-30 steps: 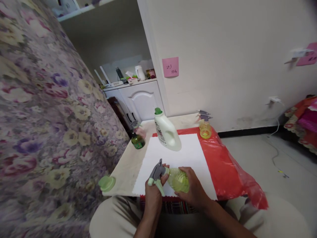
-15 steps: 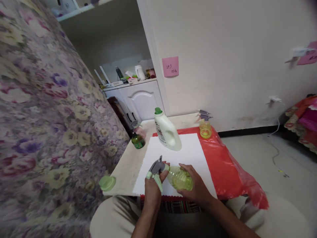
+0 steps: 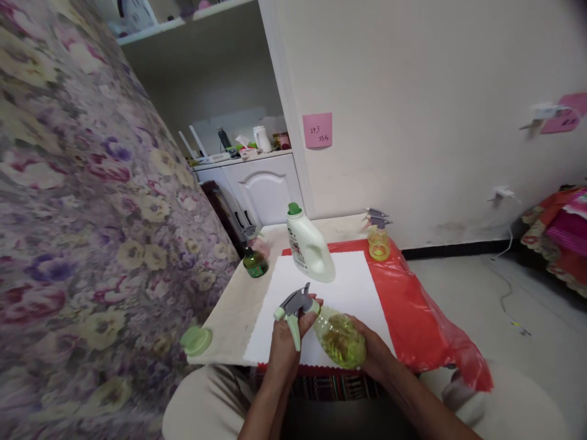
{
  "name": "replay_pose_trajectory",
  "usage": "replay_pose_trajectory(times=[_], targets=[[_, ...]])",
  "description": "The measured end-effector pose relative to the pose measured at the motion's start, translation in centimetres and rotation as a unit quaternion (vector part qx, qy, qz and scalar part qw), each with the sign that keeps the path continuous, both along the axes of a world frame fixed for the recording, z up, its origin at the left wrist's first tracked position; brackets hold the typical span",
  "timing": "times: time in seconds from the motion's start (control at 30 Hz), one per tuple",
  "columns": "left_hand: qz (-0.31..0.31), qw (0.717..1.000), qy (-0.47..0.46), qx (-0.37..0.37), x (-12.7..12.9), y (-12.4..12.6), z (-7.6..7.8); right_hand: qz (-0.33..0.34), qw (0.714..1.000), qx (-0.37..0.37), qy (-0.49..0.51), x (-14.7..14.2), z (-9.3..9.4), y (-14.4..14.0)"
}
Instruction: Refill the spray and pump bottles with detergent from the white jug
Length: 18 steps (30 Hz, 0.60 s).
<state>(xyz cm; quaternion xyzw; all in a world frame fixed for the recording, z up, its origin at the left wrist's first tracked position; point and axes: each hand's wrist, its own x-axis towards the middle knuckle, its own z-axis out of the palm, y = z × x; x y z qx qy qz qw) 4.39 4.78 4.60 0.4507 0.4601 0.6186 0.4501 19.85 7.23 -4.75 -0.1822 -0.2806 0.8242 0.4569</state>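
A clear yellow-green spray bottle [image 3: 338,337] is held tilted above the white sheet [image 3: 351,275], its grey and light-green trigger head pointing left. My left hand [image 3: 288,342] is closed around the neck just under the trigger head. Around the far right side of the bottle's body wraps my right hand [image 3: 373,348]; its fingers are partly hidden behind the bottle. Beyond both hands stands a pale green detergent jug [image 3: 309,247] with an open neck and a green spout. At the table's left front corner lies a light green cap [image 3: 196,340].
Dark green and pink bottles [image 3: 255,263] stand at the table's left edge. Another yellow spray bottle [image 3: 379,244] is at the back right, near more spray heads. Red plastic sheeting [image 3: 413,305] hangs over the right edge. A floral curtain [image 3: 114,244] borders the left.
The bottle has turned so its base points lower and to the right, and my right hand has shifted right and down with it. The camera view has tipped slightly.
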Motion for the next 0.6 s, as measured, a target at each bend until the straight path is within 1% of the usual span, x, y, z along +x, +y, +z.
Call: replay_pose_trajectory(times=[0.07, 0.13, 0.2, 0.27, 0.33, 0.4, 0.5, 0.6], targets=[[-0.010, 1.000, 0.008, -0.001, 0.4, -0.3, 0.2, 0.069, 0.996, -0.057, 0.010, 0.1, -0.4, 0.1], [-0.017, 1.000, 0.019, -0.005, 0.7, -0.6, 0.4, 0.159, 0.982, -0.102, 0.025, 0.2, -0.6, 0.2], [-0.015, 0.999, 0.041, -0.002, 0.9, -0.9, 0.6, 0.233, 0.964, -0.121, 0.046, 0.3, -0.6, 0.3], [-0.008, 0.997, 0.077, 0.018, 1.0, -1.1, 0.8, 0.263, 0.955, -0.123, 0.058, 0.3, -0.4, 0.2], [0.003, 0.993, 0.106, 0.043, 0.9, -1.2, 0.8, 0.254, 0.957, -0.127, 0.058, 0.1, -0.1, 0.0], [0.013, 0.993, 0.105, 0.060, 0.7, -1.1, 0.5, 0.230, 0.963, -0.134, 0.050, -0.1, 0.3, -0.2], [0.057, 0.994, 0.068, 0.066, 0.3, -0.7, -0.2, 0.182, 0.973, -0.131, 0.055, -0.3, 0.9, -0.6], [0.112, 0.991, 0.034, 0.061, 0.0, -0.4, -1.0, 0.124, 0.984, -0.088, 0.088, -0.4, 1.3, -0.9]])
